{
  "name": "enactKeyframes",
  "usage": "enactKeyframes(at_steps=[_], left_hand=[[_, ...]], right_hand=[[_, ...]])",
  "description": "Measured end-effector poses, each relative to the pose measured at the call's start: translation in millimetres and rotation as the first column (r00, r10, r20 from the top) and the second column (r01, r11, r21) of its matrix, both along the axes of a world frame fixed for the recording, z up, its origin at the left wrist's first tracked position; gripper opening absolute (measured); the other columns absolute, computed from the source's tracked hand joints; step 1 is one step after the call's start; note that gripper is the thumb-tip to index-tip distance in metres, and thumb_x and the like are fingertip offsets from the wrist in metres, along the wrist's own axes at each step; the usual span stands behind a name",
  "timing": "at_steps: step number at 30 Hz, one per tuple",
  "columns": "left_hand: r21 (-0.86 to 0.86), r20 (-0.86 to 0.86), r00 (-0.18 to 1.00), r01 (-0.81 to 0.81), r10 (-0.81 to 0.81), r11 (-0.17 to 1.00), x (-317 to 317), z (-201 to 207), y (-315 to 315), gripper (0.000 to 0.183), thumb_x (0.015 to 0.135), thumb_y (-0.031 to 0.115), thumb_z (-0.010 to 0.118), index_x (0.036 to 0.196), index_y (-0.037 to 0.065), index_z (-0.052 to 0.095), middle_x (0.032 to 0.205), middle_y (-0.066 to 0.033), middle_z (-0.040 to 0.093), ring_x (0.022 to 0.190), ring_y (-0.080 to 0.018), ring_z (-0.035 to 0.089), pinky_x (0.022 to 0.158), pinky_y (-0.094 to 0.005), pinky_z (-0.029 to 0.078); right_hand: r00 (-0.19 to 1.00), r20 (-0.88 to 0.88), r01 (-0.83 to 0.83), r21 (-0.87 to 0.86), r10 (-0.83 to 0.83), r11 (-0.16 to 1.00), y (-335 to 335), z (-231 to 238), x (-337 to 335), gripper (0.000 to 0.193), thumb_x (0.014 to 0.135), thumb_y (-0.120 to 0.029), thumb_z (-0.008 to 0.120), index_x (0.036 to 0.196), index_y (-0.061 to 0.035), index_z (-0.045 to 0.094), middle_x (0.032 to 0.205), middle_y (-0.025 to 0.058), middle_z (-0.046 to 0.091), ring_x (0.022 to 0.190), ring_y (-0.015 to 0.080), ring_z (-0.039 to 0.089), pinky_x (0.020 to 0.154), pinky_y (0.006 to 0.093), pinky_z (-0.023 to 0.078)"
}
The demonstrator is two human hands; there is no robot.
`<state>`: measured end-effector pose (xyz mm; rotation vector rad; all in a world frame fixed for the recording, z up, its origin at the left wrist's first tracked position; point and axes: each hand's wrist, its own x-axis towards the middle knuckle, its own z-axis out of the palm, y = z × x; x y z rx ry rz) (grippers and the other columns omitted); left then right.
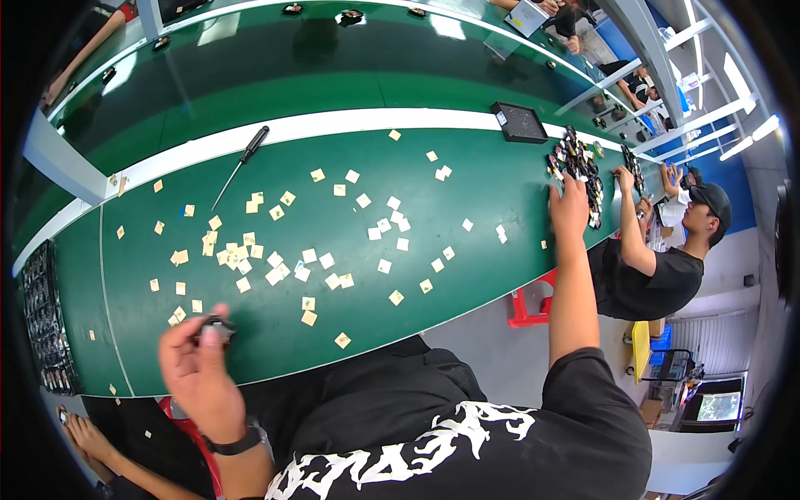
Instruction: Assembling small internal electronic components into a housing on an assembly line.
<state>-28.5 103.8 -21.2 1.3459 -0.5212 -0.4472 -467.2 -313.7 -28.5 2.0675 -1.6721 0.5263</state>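
Note:
My left hand (202,362), with a dark band at the wrist, is closed around a small black part (218,327) above the near left edge of the green table (475,275). Its exact kind is hard to make out, as the thumb covers some of it. Far to the right, my right hand (570,206) reaches out to a heap of small black parts (590,171) with coloured bits. Thumb and fingers look apart there, at the near side of the heap. Many small cream square pieces (309,255) lie scattered over the table between my hands.
A screwdriver (242,165) lies near the far edge, and a black tray (520,123) sits at the back right. Dark packed parts (46,317) line the left end. A co-worker in a black cap (711,208) works at the right; another person's hands (90,437) show lower left.

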Motion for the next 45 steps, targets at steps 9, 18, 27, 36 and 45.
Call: enactKeyframes(at_steps=[9,18,27,36,45], left_hand=[[0.307,0.425,0.82,-0.529,0.383,0.791,155.1,-28.5,108.5,0.023,0.101,0.009,0.061,0.121,-0.003,0.062,0.109,-0.0086,0.067,0.099,-0.0121,0.064,0.091,-0.0263,0.051],[0.268,0.916,0.372,-0.848,0.153,0.456,136.7,-12.6,97.1,0.046,0.098,0.025,0.065,0.134,-0.002,0.057,0.137,-0.0175,0.061,0.118,-0.0297,0.059,0.097,-0.0383,0.047],[0.007,-0.138,0.878,0.464,-0.458,0.886,-44.7,33.2,-36.2,0.049,0.102,0.02,0.059,0.145,0.0,0.046,0.117,-0.0112,0.066,0.09,-0.012,0.062,0.077,-0.026,0.051],[-0.155,-0.563,0.535,0.68,-0.63,0.716,-61.9,19.0,-62.5,0.034,0.105,0.007,0.05,0.138,-0.002,0.054,0.113,-0.0096,0.066,0.094,-0.0135,0.066,0.077,-0.0264,0.055],[-0.031,-0.231,0.85,0.48,-0.474,0.877,-51.3,1.1,-53.6,0.041,0.095,-0.009,0.06,0.136,-0.006,0.056,0.123,-0.0146,0.065,0.105,-0.0159,0.065,0.092,-0.0305,0.055]], right_hand=[[0.977,-0.211,0.004,0.124,0.022,0.992,-52.7,11.3,-11.9,0.019,0.09,-0.019,0.064,0.103,-0.0066,0.072,0.093,0.014,0.067,0.085,0.0369,0.068,0.074,0.0468,0.056],[0.908,-0.085,-0.411,0.006,0.41,0.912,21.3,51.0,27.0,0.021,0.082,-0.009,0.072,0.103,-0.0082,0.071,0.085,0.0086,0.065,0.073,0.0315,0.066,0.065,0.04,0.053],[0.35,-0.024,-0.936,0.025,0.936,0.351,159.2,78.8,146.9,0.039,0.069,-0.006,0.077,0.107,-0.0058,0.072,0.074,0.0001,0.052,0.059,0.0154,0.054,0.047,0.0301,0.045],[0.139,0.138,-0.99,0.051,0.981,0.133,229.6,73.4,204.2,0.025,0.075,-0.006,0.073,0.1,-0.0021,0.072,0.079,0.0015,0.056,0.061,0.0128,0.053,0.049,0.0254,0.043],[0.441,0.869,-0.877,0.47,-0.223,0.099,254.0,60.2,204.1,0.018,0.103,-0.014,0.056,0.102,0.0024,0.063,0.08,0.0029,0.061,0.065,0.0081,0.052,0.058,0.023,0.043]])
